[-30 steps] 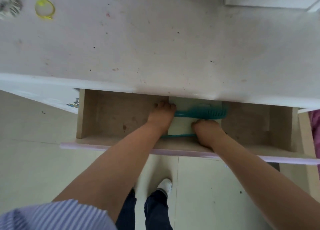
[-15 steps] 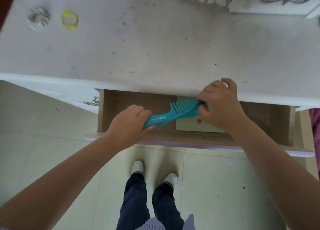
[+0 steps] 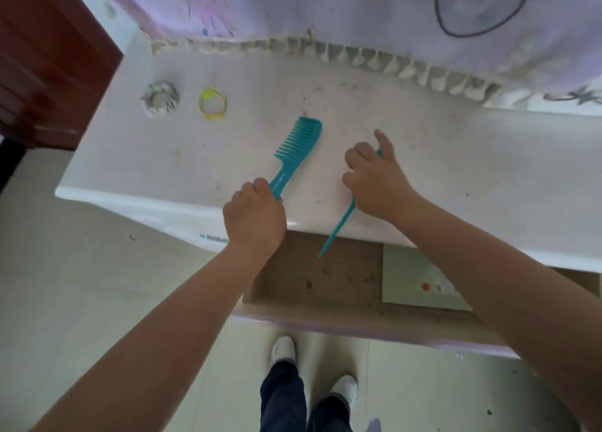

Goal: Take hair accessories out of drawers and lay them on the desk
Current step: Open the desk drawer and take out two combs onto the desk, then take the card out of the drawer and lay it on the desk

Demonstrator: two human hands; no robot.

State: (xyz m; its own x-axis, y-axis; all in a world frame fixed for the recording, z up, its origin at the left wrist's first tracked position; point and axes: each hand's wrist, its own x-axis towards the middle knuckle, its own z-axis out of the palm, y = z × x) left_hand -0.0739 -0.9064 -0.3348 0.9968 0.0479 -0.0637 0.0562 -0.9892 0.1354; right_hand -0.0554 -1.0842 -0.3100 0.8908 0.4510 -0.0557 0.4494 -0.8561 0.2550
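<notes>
On the worktop [image 3: 456, 177], the scrunchie [image 3: 160, 99] lies far left near the back, and the hair tie [image 3: 212, 103] lies just right of it. The wide-tooth comb [image 3: 294, 151] lies right of these, nearer the front, its handle in the left hand [image 3: 255, 216]. Further right, the right hand [image 3: 374, 177] holds the tail comb [image 3: 338, 228], whose tail reaches over the front edge above the open drawer [image 3: 312, 278]. A card [image 3: 420, 281] lies in the drawer at the right.

Teal comb [image 3: 294, 149] in left hand [image 3: 255, 218]: smooth plastic. Desk [image 3: 456, 177] under it: white, scuffed. Drawer [image 3: 325, 278] below hands: matt raw wood.
</notes>
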